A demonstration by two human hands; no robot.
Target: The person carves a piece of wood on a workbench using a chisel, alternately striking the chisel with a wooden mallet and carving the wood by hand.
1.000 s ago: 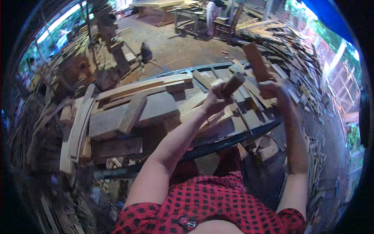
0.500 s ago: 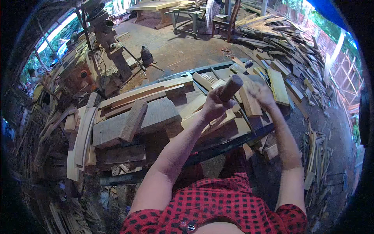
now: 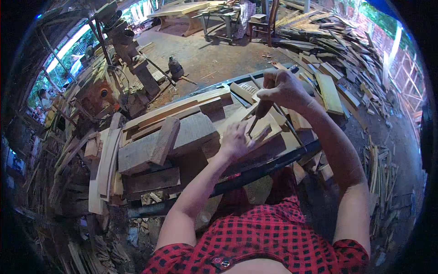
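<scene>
My right hand (image 3: 288,91) is closed around the brown wooden handle of a chisel (image 3: 262,111), held with its narrow metal end down toward a pale piece of wood (image 3: 272,128). That end meets or nearly meets the wood just beside the fingers of my left hand; exact contact is hard to make out. My left hand (image 3: 235,140) lies palm down on the pale wood with its fingers stretched out. The wood lies on the cluttered workbench in front of me, partly covered by my hands.
A grey, weathered beam (image 3: 194,132) and a short upright block (image 3: 165,140) lie left of my hands. A dark bench edge (image 3: 255,176) runs near my body. Offcuts (image 3: 328,93) lie to the right, a large scrap pile (image 3: 337,43) beyond. Someone in checked trousers (image 3: 246,18) stands far off.
The wooden-handled tool was upright in my left hand; now my right hand grips a chisel pointing down. My left hand has lowered onto the wood, and my right hand has come up and leftward.
</scene>
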